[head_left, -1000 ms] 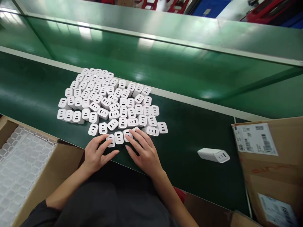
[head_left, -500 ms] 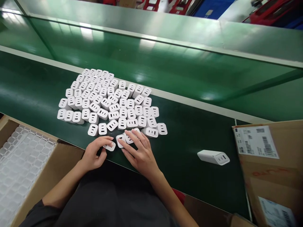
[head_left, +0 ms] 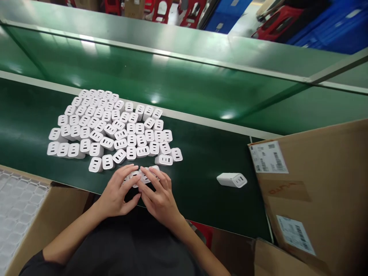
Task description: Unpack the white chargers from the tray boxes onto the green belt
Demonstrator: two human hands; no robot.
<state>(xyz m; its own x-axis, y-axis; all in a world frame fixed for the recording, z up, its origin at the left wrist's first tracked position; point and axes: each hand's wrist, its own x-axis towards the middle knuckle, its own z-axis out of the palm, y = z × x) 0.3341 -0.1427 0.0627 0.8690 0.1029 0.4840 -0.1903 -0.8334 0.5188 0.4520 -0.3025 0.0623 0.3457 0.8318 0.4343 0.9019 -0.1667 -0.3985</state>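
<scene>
Near the front edge of the green bench, a short row of white USB chargers stands between my hands, port faces up. My left hand closes on its left end, fingers over the top and thumb low at the front. My right hand grips the right end, its fingers lying across the tops and partly hiding them. The fingertips of both hands nearly meet. Just beyond stands a large cluster of similar chargers, packed in uneven rows with their ports showing.
One white charger lies on its side at the right. A labelled cardboard box stands at the bench's right end. Lower left, an open carton holds a clear plastic cell tray. A green panel runs along the back.
My left hand has moved in to the right, bringing its charger against those under my right hand. The view has swung right, so the bench and cluster appear further left.
</scene>
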